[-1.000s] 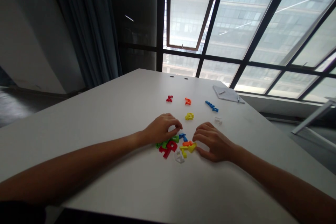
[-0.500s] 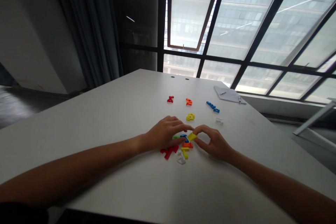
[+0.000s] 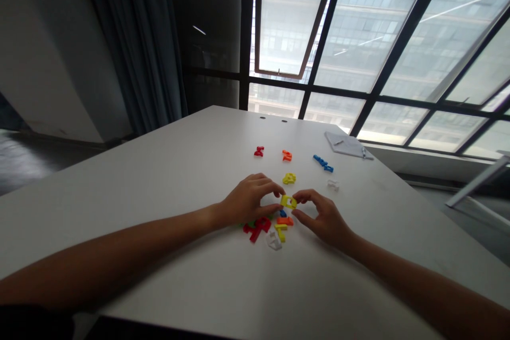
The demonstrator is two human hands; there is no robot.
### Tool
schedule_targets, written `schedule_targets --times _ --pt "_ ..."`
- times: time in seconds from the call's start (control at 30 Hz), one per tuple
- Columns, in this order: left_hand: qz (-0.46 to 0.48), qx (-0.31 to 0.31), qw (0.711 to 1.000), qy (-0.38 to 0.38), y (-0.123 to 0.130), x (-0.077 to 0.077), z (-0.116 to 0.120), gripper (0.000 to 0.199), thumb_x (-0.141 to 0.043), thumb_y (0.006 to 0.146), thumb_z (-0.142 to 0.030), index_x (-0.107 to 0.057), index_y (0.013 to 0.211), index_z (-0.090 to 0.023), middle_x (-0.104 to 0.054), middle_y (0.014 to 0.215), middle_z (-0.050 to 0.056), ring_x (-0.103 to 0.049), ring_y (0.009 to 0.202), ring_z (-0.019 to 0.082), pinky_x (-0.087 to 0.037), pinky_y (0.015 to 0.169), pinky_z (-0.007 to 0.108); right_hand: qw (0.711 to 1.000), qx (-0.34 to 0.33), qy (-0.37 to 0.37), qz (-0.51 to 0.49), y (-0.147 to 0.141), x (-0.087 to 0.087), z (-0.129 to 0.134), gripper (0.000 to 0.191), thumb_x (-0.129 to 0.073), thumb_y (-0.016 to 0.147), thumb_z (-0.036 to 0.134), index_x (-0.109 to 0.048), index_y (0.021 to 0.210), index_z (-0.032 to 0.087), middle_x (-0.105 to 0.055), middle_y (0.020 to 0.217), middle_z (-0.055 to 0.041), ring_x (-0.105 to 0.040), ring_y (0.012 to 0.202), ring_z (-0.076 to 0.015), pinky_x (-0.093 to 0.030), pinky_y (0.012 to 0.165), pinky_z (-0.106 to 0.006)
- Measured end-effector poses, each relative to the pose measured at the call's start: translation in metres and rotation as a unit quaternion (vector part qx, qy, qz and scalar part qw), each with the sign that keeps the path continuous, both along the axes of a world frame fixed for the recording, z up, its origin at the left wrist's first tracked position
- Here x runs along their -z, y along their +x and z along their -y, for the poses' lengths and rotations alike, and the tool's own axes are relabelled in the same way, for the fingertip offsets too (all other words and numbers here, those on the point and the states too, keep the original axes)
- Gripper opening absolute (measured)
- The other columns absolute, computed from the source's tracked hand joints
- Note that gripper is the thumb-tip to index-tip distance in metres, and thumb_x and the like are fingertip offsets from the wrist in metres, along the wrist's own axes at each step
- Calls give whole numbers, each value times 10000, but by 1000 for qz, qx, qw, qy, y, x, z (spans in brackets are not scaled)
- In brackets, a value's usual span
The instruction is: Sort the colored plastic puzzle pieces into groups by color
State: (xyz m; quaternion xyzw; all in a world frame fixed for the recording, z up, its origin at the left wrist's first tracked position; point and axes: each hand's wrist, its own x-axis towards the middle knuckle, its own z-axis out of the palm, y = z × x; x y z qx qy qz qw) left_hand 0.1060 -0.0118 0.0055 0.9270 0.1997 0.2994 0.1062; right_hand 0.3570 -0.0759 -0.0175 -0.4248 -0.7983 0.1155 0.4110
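yellow plastic piece (image 3: 288, 202) is pinched narrowly at both ends by left hand (image 3: 247, 202) and right hand (image 3: 324, 218), and seems light and stiff, best taken by its edges.

Yellow plastic piece (image 3: 288, 201), one, flat, angular

Hollow centre, lying tilted; pinched between left hand (image 3: 247, 202) and right hand (image 3: 322, 218), at the far edge of a loose pile of red, orange, yellow, blue and clear plastic pieces (image 3: 274, 226).

Office-type room: white worktop (image 3: 159, 191), tall black-framed windows (image 3: 382, 37) upper right, multi-storey building (image 3: 287, 16) outside, dark curtain (image 3: 127, 37) upper left.
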Motion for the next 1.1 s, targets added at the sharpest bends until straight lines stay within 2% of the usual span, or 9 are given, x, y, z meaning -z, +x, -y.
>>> schedule_targets --times 0.57,0.93,1.1 --pt "-3 -7 1000 2 0 1 1 258 -703 930 -395 -685 1129 -232 -737 1069 43 -641 1020 234 -479 896 379 1000 1 22 21 0 3 -1 255 -712 896 323 -640 1128 245 -730 1029 -64 -683 892 -232 -593 808 -392" --pt "-4 -6 1000 4 0 -1 1 266 -692 933 -415 -697 1126 -232 -742 1056 51 -644 1010 234 -484 881 367 999 -23 41 12 -4 -3 0 222 -680 931 317 -641 1138 249 -708 1057 -75 -669 901 -231 -591 799 -397" --pt "-2 -7 1000 2 0 0 1 266 -696 932 -420 -697 1126 -238 -743 1049 44 -644 1010 229 -483 874 363 998 -13 55 6 -4 -2 1 237 -681 935 328 -626 1152 252 -706 1043 -74 -672 899 -233 -593 799 -401"
